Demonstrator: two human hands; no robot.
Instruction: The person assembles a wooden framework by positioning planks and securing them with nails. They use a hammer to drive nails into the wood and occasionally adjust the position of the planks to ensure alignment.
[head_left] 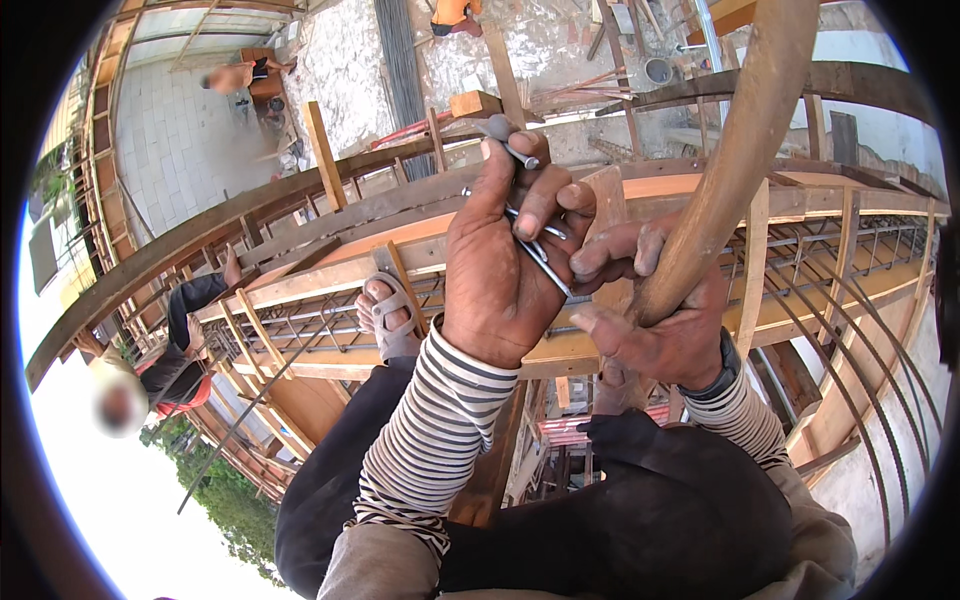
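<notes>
My left hand [510, 240] is turned palm up, its fingers curled around several steel nails [545, 265]. One nail sticks out between thumb and forefinger, while others lie across the palm. Close beside it, my right hand [665, 310] grips a thick, curved wooden handle [735, 150] that rises toward the upper right; whatever tool head it has does not show. The right fingertips reach close to the nails, and I cannot tell whether they touch. Below both hands runs a long timber formwork beam [560, 350] with steel rebar [340, 325] inside.
My sandalled foot [392, 315] rests on the formwork. Long bent rebar rods [860, 370] stick out at right. Curved timber rails [200, 270] cross beyond the hands. A person [180, 350] sits at far left; two others are far below, near a bucket [658, 70] and planks.
</notes>
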